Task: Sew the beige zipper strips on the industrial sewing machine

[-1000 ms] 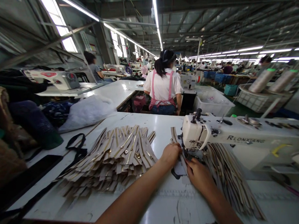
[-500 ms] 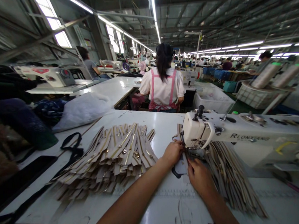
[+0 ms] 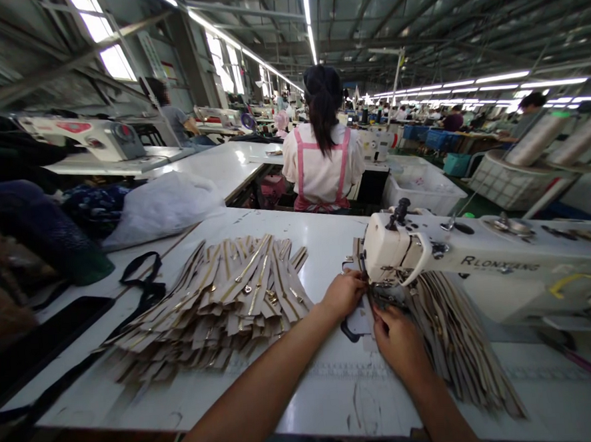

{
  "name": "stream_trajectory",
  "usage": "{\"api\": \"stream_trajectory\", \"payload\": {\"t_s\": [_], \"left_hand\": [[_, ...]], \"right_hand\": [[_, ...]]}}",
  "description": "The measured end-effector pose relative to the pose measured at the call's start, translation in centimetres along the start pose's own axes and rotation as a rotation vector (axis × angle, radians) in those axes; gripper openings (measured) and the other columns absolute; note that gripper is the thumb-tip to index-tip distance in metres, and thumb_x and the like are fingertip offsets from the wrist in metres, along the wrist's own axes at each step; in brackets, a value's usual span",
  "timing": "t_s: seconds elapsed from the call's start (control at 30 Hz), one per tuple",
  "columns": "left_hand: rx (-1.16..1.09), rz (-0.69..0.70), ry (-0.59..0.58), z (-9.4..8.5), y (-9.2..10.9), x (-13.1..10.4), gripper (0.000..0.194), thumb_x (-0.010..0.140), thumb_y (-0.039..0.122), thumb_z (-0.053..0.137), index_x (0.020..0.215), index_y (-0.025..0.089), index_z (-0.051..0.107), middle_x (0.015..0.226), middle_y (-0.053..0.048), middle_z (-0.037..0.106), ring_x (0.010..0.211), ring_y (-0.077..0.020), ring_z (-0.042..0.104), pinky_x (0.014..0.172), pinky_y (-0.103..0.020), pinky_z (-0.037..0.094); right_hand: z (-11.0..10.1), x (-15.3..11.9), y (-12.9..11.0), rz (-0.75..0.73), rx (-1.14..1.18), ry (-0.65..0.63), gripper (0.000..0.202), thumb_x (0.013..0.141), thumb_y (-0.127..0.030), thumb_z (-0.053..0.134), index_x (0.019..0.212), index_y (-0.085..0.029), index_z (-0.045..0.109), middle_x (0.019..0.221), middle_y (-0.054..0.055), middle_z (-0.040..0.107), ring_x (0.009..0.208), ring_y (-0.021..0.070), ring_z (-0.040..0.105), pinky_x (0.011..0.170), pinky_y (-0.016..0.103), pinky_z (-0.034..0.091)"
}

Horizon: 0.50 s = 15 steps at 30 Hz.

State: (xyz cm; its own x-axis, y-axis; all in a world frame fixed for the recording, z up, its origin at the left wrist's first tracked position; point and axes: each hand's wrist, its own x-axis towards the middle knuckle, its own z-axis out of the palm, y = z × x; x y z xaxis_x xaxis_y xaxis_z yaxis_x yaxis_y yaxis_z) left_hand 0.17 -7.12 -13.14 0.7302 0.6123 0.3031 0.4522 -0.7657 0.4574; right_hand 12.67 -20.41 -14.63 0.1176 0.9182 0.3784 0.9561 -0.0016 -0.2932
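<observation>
A white sewing machine stands at the right of the table. Under its needle end runs a narrow grey-beige zipper strip. My left hand presses its closed fingers on the strip, just left of the needle. My right hand pinches the near part of the strip, in front of the presser foot. The needle itself is hidden. To the left lies a large fanned pile of beige zippers with gold teeth. Another bundle of zippers lies right of my right hand, partly beneath the machine arm.
A white plastic bag, a black strap and a dark flat object lie at the left. Beyond the table a person in a pink-strapped apron sits facing away, beside a white bin. Thread cones stand at right.
The camera view has shifted slightly. Both hands stay at the strip by the needle, with little movement. The seated person's arms have drawn in toward the front.
</observation>
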Motion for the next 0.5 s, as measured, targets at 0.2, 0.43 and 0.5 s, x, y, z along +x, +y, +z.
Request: {"api": "stream_trajectory", "payload": {"t_s": [0.2, 0.43, 0.5], "left_hand": [[0.014, -0.003, -0.011, -0.2, 0.2, 0.1, 0.02, 0.09, 0.017, 0.056, 0.081, 0.019, 0.074, 0.099, -0.004, 0.068, 0.094, -0.0203, 0.058, 0.088, -0.03, 0.045], [0.014, 0.014, -0.036, -0.5, 0.5, -0.2, 0.019, 0.088, 0.018, 0.055, 0.084, 0.018, 0.074, 0.103, -0.006, 0.066, 0.099, -0.0212, 0.058, 0.097, -0.032, 0.043], [0.013, 0.021, -0.043, -0.6, 0.6, -0.3, 0.017, 0.087, 0.021, 0.057, 0.085, 0.018, 0.074, 0.105, -0.006, 0.065, 0.101, -0.0224, 0.057, 0.097, -0.033, 0.043]], "right_hand": [[-0.1, 0.1, -0.2, -0.011, -0.039, 0.011, 0.036, 0.089, -0.015, 0.04, 0.109, -0.013, 0.07, 0.098, 0.013, 0.071, 0.089, 0.0215, 0.068, 0.08, 0.031, 0.053], [-1.1, 0.0, 0.8, -0.052, 0.06, -0.061, 0.033, 0.089, -0.018, 0.043, 0.108, -0.015, 0.07, 0.096, 0.01, 0.071, 0.086, 0.0203, 0.067, 0.08, 0.03, 0.052], [-1.1, 0.0, 1.1, -0.063, 0.1, -0.071, 0.033, 0.088, -0.018, 0.043, 0.107, -0.014, 0.071, 0.094, 0.01, 0.071, 0.086, 0.0203, 0.067, 0.08, 0.03, 0.051]]}}
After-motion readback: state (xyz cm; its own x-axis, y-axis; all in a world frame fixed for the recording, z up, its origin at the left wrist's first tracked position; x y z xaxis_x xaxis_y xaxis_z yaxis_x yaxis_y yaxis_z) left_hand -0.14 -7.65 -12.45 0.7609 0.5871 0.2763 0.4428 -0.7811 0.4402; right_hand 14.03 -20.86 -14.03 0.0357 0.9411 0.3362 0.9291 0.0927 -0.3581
